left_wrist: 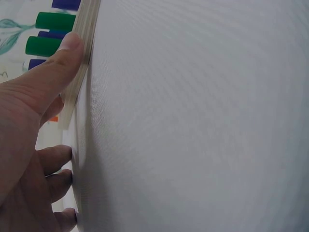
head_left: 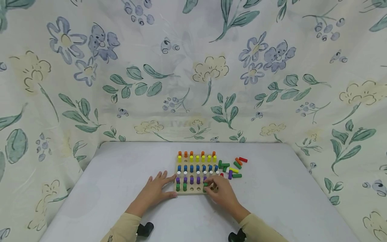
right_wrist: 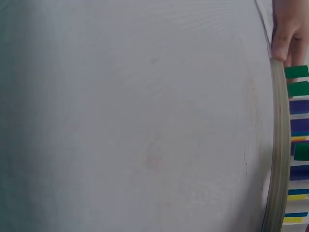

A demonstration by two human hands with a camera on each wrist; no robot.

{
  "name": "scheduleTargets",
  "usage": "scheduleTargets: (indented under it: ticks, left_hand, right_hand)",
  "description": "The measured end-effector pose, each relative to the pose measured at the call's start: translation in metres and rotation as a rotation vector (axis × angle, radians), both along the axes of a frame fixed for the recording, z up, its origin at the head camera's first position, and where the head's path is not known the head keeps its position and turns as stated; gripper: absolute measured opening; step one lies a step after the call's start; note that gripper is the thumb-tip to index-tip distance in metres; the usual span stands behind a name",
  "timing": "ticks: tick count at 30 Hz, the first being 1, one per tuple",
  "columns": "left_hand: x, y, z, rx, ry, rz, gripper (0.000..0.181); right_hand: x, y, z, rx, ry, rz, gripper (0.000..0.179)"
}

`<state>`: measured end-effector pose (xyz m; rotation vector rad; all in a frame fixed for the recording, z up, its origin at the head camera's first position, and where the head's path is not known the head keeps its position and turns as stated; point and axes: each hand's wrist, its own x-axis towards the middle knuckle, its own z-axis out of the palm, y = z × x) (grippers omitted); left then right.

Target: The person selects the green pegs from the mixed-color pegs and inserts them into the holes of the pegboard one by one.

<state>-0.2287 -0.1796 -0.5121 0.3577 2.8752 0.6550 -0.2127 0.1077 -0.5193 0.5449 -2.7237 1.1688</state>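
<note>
A wooden pegboard (head_left: 187, 193) lies on the table with coloured pegs standing upright in rows: orange at the back, then yellow, blue, white, purple and green at the front. My left hand (head_left: 154, 192) rests at its left front corner, fingers spread, the index fingertip at the side. In the left wrist view the thumb (left_wrist: 71, 44) lies against the board's edge beside two green pegs. Over the front row, my right hand (head_left: 223, 192) pinches a green peg (head_left: 205, 189) between thumb and fingers. Part of the board's right side is hidden behind that hand.
Loose pegs lie right of the board, among them a red peg (head_left: 243, 159), a yellow peg (head_left: 234, 170) and several green ones. A patterned floral cloth (head_left: 193, 101) hangs behind the white table (head_left: 127, 158). Black devices (head_left: 145, 229) sit by both wrists.
</note>
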Motion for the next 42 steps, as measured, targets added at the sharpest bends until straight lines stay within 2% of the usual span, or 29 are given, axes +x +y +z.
scheduleTargets:
  ticks: [29,37,42]
  left_hand:
    - [0.001,0.001,0.001,-0.016,0.007,0.003,0.084]
    - [0.000,0.001,0.001,-0.009,-0.001,0.008,0.083]
    - [0.002,0.002,0.003,-0.008,0.003,0.006,0.083]
  right_hand:
    - [-0.002,-0.024,-0.004,0.032,0.061,0.021,0.021]
    - [-0.004,-0.030,-0.002,0.017,0.053,0.037,0.018]
    - [-0.005,-0.033,-0.002,0.024,0.037,0.021,0.018]
